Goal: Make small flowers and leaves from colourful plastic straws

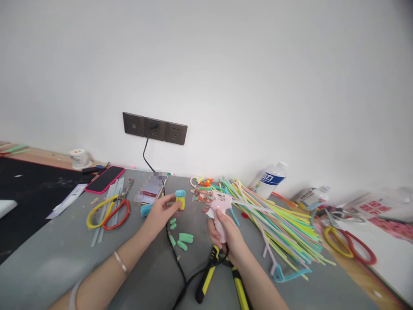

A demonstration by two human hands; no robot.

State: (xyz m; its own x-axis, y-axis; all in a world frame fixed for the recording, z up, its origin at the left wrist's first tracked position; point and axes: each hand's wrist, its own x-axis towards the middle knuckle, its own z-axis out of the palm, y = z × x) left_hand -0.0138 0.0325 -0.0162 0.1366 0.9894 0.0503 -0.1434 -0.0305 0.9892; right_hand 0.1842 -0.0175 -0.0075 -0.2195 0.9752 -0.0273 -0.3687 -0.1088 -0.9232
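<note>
Gripping blue-topped yellow fuzzy cylinder (181, 201) w/ L hand (164, 209), pale-pink plastic glue gun (220, 211) w/ R hand (224, 230); prob. part-built, leaving short green pcs (186, 237) loose.

A small piece (180, 201), blue at the top and yellow below, was held nearly upright, at seven o'clock from the centre of the view. A pale pink glue gun (220, 202) was held apart from it, at three o'clock. The gun's nozzle end, covered in blurred, multicoloured bits, was pointed toward nine o'clock, at the small piece; its handle was gripped and angled down toward six o'clock.
</note>
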